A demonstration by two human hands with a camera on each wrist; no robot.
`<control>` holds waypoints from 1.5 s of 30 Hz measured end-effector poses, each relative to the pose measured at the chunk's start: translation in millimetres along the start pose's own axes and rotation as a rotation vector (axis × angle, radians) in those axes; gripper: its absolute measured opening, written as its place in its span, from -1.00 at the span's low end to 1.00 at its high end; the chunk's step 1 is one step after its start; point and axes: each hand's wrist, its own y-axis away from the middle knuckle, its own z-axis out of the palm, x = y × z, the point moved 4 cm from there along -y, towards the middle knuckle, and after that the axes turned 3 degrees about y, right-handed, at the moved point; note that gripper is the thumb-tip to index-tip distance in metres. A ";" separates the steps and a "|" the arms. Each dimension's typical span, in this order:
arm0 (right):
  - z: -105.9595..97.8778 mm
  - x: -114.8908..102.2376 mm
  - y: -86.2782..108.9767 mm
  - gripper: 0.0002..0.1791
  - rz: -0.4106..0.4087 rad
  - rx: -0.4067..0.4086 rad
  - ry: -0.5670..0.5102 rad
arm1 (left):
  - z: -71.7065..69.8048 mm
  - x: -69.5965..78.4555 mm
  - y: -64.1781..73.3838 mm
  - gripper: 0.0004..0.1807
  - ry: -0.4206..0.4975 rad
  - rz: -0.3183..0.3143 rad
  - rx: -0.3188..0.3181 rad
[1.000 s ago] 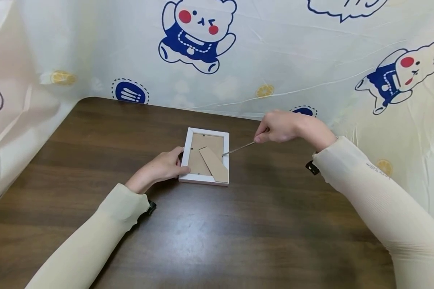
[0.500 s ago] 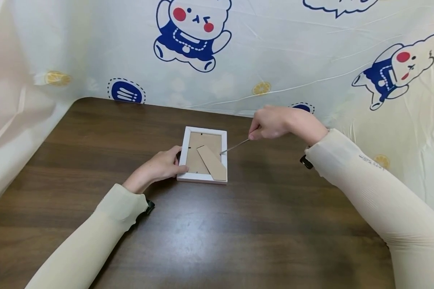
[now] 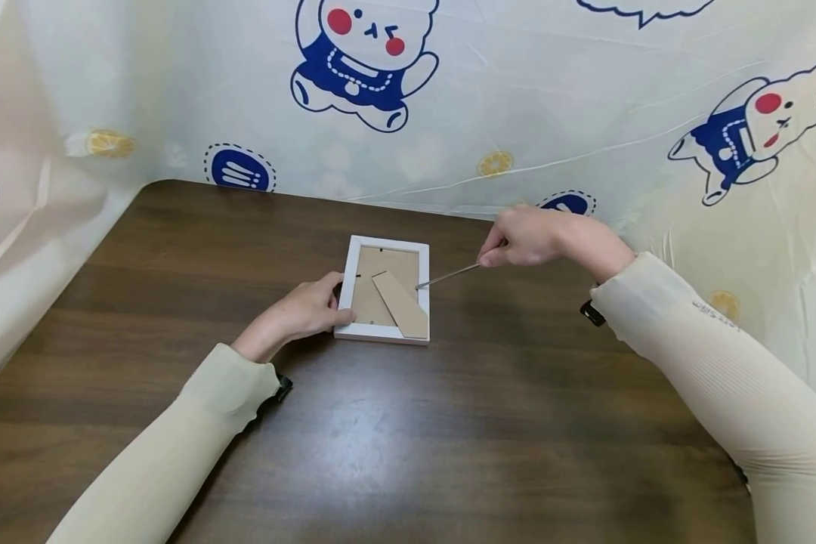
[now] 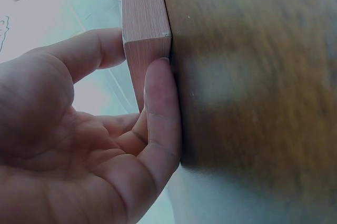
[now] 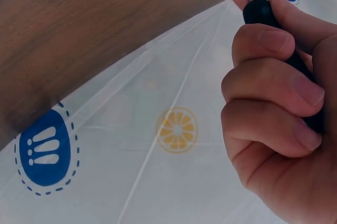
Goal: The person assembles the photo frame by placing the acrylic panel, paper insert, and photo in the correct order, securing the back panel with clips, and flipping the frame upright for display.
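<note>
A white picture frame (image 3: 387, 331) lies face down on the table, its brown backing board and slanted stand flap (image 3: 403, 306) facing up. My left hand (image 3: 306, 308) grips the frame's left side, thumb on top near the lower corner; in the left wrist view the fingers (image 4: 162, 92) press against its side edge. My right hand (image 3: 527, 236) holds a screwdriver (image 3: 452, 275), fingers curled round its black handle (image 5: 259, 13) in the right wrist view. The metal shaft slants down to the left, its tip at the right inner edge of the frame by the backing.
The dark wooden table (image 3: 381, 453) extends around the frame on all sides. A pale curtain (image 3: 551, 91) with printed bears and orange slices hangs along the back and both sides. Small black tabs (image 3: 593, 313) show at the sleeve cuffs.
The right hand shifts slightly left and then back right, the screwdriver tip staying at the frame's right inner edge. The left hand and frame stay in place; the head view moves a little.
</note>
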 end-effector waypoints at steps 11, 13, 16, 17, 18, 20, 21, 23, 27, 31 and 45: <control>-1.8 -9.0 0.3 -0.73 0.012 -0.005 0.051 | -0.4 1.3 0.8 -0.24 -0.007 0.008 0.004; -3.0 -12.1 0.1 -0.74 0.020 -0.008 0.059 | -0.7 1.6 0.9 -0.24 -0.009 0.007 0.004; -5.2 -17.1 -1.2 -0.74 0.024 -0.017 0.069 | -0.9 1.8 0.7 -0.23 -0.008 0.005 0.002; -6.1 -18.9 -1.9 -0.74 0.025 -0.022 0.073 | -0.9 1.7 0.6 -0.24 -0.009 0.005 0.003; -7.2 -20.4 -2.6 -0.74 0.028 -0.026 0.078 | -0.9 1.5 0.3 -0.25 -0.010 0.005 0.003; -9.7 -23.5 -4.0 -0.75 0.028 -0.037 0.092 | -0.7 1.3 -0.2 -0.26 -0.010 0.005 0.003; -10.9 -25.4 -4.8 -0.75 0.026 -0.042 0.100 | -0.6 1.2 -0.4 -0.26 -0.011 0.006 0.003; -13.6 -28.8 -6.7 -0.78 0.027 -0.053 0.112 | -0.3 1.0 -0.9 -0.26 -0.013 0.007 0.002; -18.1 -37.6 -11.7 -0.59 0.012 -0.086 0.139 | -0.2 1.1 -1.2 -0.26 -0.010 0.003 0.000; -23.2 -48.6 -15.3 -0.51 0.011 -0.108 0.184 | -0.8 1.0 -0.6 -0.26 -0.007 -0.004 0.000; -27.5 -67.2 -20.7 -0.61 0.054 -0.145 0.262 | -2.2 0.9 0.9 -0.29 -0.024 0.013 0.011</control>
